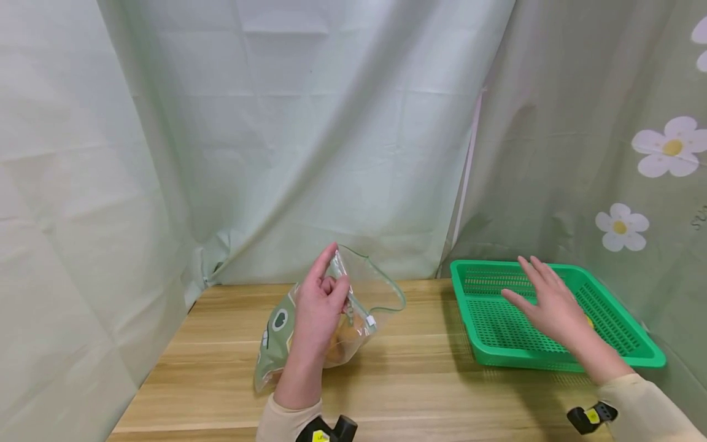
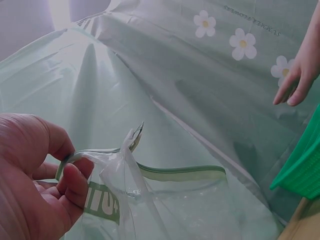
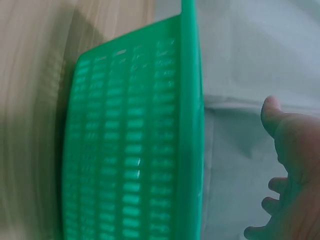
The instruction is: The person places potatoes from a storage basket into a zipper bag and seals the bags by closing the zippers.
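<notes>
My left hand (image 1: 320, 301) pinches the rim of a clear zip bag (image 1: 353, 341) with a green printed front and a white slider. The bag's mouth gapes toward the right, and orange-brown contents show dimly through its side. In the left wrist view, thumb and fingers grip the green zip edge (image 2: 182, 173). My right hand (image 1: 552, 304) hovers over a green plastic basket (image 1: 469, 319), fingers spread and holding nothing. A small yellow thing (image 1: 590, 321) in the basket is mostly hidden behind that hand. The right wrist view shows the hand (image 3: 300, 165) above the basket's rim.
The bag and basket stand on a wooden table (image 1: 221, 368), the basket at the right. Pale green curtains (image 1: 331, 153) hang behind and at both sides, with white flowers (image 1: 621, 227) printed on the right one.
</notes>
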`<state>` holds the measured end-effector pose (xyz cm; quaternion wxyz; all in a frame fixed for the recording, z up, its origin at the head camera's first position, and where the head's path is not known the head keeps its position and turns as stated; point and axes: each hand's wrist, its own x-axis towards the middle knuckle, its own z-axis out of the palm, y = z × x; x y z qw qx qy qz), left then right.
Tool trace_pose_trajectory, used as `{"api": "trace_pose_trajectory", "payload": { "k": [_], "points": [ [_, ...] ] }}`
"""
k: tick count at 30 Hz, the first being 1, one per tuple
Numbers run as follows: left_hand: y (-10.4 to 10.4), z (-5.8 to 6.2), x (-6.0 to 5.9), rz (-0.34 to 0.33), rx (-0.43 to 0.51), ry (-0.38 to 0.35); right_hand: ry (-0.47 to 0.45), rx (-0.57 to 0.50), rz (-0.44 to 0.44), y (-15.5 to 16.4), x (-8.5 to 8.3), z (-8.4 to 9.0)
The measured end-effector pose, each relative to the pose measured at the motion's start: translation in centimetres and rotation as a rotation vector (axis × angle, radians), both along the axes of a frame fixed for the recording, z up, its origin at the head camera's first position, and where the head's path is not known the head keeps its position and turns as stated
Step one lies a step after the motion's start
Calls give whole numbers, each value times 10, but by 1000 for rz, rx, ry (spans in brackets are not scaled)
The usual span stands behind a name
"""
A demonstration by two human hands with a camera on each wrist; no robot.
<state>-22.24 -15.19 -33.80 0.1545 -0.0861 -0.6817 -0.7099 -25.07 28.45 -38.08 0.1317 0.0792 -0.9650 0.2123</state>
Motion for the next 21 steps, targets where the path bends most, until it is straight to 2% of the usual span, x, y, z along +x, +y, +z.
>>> {"api": "trace_pose_trajectory", "payload": {
  "k": [9,21],
  "points": [
    [0,1,2,1,3,-8,21,15,-46,28,1,-16],
    [0,0,0,-1,-6,9,23,32,-92,60,4,-27]
  ]
}}
